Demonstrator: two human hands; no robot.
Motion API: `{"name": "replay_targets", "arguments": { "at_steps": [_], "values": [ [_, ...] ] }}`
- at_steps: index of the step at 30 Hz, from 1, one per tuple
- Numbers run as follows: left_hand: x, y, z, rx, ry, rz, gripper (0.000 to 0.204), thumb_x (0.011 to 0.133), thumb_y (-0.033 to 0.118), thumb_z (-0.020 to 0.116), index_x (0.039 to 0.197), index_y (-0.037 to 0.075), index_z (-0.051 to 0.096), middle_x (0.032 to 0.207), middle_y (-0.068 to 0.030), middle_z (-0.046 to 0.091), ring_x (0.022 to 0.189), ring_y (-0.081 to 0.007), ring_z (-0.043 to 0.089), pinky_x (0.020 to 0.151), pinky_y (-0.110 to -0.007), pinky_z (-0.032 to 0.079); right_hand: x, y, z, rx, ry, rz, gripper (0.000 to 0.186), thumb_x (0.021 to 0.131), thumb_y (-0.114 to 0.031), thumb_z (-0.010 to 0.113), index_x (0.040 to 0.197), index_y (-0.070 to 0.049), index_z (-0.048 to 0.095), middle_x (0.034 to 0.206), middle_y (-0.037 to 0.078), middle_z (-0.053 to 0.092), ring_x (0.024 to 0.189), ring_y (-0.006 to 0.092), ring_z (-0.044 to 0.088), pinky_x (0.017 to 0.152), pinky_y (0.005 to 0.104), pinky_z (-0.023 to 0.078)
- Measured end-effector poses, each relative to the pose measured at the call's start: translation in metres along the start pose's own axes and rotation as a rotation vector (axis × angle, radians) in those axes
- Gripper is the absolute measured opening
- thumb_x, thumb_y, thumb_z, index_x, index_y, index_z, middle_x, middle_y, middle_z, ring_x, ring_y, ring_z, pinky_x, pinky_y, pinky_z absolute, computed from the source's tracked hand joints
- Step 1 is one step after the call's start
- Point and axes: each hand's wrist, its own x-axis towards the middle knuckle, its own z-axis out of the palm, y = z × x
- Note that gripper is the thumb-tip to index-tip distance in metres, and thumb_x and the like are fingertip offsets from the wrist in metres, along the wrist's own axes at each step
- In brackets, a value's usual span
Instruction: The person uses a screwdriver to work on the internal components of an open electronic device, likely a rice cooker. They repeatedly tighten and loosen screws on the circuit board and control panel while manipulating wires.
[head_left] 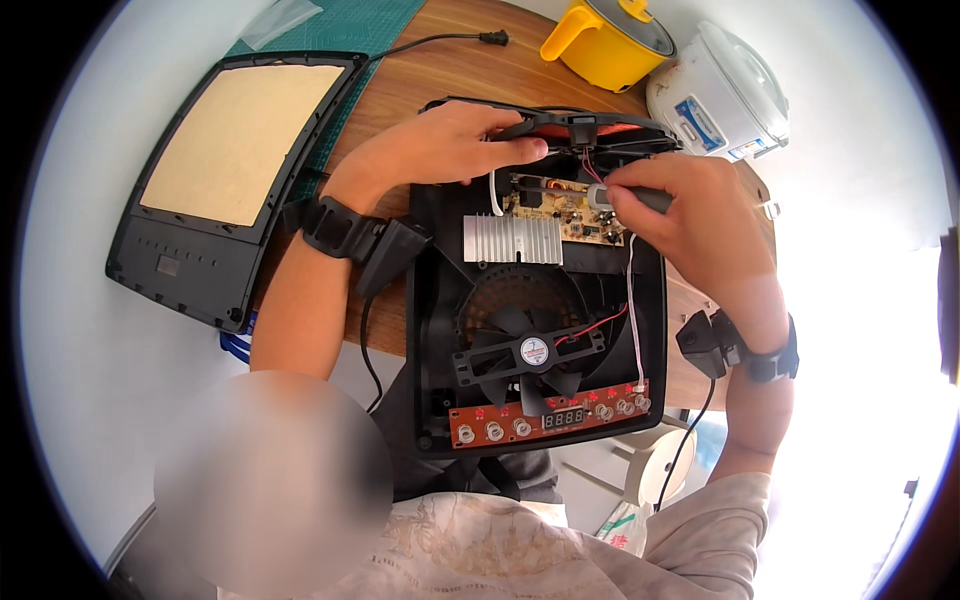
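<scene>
An opened black induction cooker base (420, 330) rests toward me at the table edge. My left hand (450, 145) is closed on the near rim of a black coil disc (583, 130), which stands tilted up at the base's far end. My right hand (695, 205) grips a screwdriver (652, 199) by its grey handle. Its shaft points left over the tan circuit board (590, 228); I cannot tell what the tip touches. Nearer to me are a silver heat sink (512, 240), a black fan (500, 360) and an orange display board (480, 420). Thin wires run between these parts.
The cooker's top panel (235, 150) with its cream sheet lies at the left, partly on a green cutting mat (370, 25). A power plug (493, 38) lies on the wooden table (440, 70). A yellow pot (605, 50) and a white rice cooker (720, 90) stand at the back right.
</scene>
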Motion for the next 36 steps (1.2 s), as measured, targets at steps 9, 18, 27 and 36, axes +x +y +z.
{"name": "replay_targets", "arguments": {
  "at_steps": [9, 18, 27, 36],
  "values": [
    [0.000, 0.002, 0.000, -0.011, 0.004, -0.016, 0.057, 0.093, 0.058, 0.063, 0.094, 0.001, 0.065, 0.074, -0.0019, 0.050, 0.063, -0.0113, 0.054, 0.055, -0.028, 0.050, 0.012, -0.006, -0.007, -0.192, -0.085, -0.085, 0.016, 0.089, -0.015, 0.066, 0.094, -0.003, 0.075, 0.082, 0.017, 0.069, 0.081, 0.0360, 0.066, 0.074, 0.0438, 0.052],
    [0.003, -0.003, 0.001, -0.024, 0.004, -0.020, 0.056, 0.095, 0.056, 0.061, 0.093, 0.001, 0.065, 0.074, -0.0016, 0.051, 0.064, -0.0109, 0.055, 0.054, -0.028, 0.052, 0.018, -0.006, -0.004, -0.353, -0.066, -0.108, 0.016, 0.087, -0.010, 0.067, 0.099, -0.006, 0.076, 0.089, 0.015, 0.068, 0.088, 0.0352, 0.065, 0.079, 0.0439, 0.052],
    [0.003, 0.000, 0.000, -0.010, -0.022, -0.050, 0.054, 0.097, 0.055, 0.059, 0.111, 0.003, 0.068, 0.075, -0.0007, 0.052, 0.066, -0.0105, 0.055, 0.054, -0.028, 0.052, 0.012, -0.006, 0.006, -0.412, 0.111, -0.319, 0.012, 0.069, 0.005, 0.066, 0.079, -0.003, 0.067, 0.087, 0.009, 0.061, 0.088, 0.0323, 0.062, 0.074, 0.0432, 0.054],
    [0.001, 0.001, 0.001, -0.019, 0.013, -0.010, 0.062, 0.094, 0.063, 0.057, 0.103, 0.003, 0.068, 0.074, -0.0037, 0.057, 0.063, -0.0148, 0.059, 0.056, -0.029, 0.053, 0.002, 0.005, 0.002, -0.328, 0.054, -0.226, 0.020, 0.077, -0.004, 0.068, 0.096, -0.009, 0.074, 0.092, 0.006, 0.063, 0.091, 0.0277, 0.061, 0.077, 0.0407, 0.052]
  ]
}}
